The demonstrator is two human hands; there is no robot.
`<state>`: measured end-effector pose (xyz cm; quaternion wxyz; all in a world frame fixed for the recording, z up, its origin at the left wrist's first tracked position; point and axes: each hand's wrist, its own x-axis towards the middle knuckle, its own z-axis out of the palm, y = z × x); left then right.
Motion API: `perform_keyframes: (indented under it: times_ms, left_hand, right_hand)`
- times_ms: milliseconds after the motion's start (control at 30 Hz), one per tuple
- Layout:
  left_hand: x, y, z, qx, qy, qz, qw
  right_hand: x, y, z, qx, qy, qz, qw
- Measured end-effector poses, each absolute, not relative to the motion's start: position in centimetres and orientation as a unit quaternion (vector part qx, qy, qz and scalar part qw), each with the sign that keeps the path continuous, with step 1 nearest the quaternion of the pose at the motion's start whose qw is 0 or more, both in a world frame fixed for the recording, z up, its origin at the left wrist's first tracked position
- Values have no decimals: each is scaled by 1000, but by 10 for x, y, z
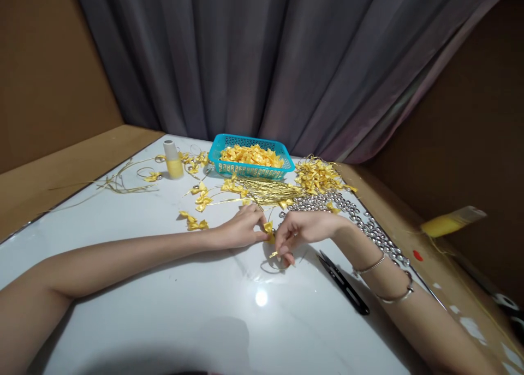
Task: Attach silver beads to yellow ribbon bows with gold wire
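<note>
My left hand rests on the white table, thumb and fingers closed at the edge of a small yellow ribbon bow. Just to its right, my right hand is bent downward with its fingertips pinched on a thin gold cord. The cord curves in a loop close to the tabletop below the bow. How the cord joins the bow is too small to make out. Black thread snips lie beside my right wrist, which wears two bracelets.
Behind my hands stands a blue basket of yellow bows. In front of it lies a bundle of gold cords. Silver beads and a bow pile spread to the right. A yellow-and-white bottle stands at left.
</note>
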<state>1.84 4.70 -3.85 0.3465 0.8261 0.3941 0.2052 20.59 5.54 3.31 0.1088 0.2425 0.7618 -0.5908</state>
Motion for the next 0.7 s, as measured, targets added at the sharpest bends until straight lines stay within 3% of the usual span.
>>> perform_keyframes:
  times_ms: [233,433,700]
  left_hand:
    - [24,48,-29,779,384,233,438]
    - [18,50,-5,683,373,245,578]
    - [6,41,8,712,350,193,577]
  right_hand:
    - [208,57,25,247,695,-674,45]
    - [216,54,38,245,693,-678,-4]
    - [228,23,33,280,670,-687,-24]
